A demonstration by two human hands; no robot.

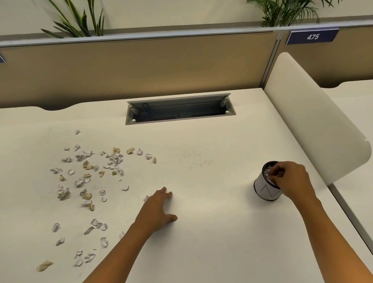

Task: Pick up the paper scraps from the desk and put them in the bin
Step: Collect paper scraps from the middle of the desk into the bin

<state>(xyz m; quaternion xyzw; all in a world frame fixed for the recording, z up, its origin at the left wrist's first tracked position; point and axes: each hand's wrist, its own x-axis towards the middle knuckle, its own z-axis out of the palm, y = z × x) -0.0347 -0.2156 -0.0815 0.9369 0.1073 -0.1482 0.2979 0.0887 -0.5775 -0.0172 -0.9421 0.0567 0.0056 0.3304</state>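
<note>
Both forearms reached in from the near edge of the desk [212, 240]. Well left of the bin [266, 187], paper scraps [90, 183] lay scattered in a loose spread. Between scraps and bin, the left hand [158, 209] rested flat, fingers straight and slightly apart, one scrap at its fingertips. Over the bin's mouth, the right hand [291, 178] had its fingers bunched; whether they pinched paper I cannot tell. This looked like the dropping step, with most scraps left. Next comes gathering another batch with the left hand.

We count one bin [266, 185], two hands, left [157, 208] and right [290, 178], several dozen paper scraps [87, 183] strewn on one desk [212, 240], two plants [80, 17], one cable tray [179, 109] and two number plates [312, 36]
</note>
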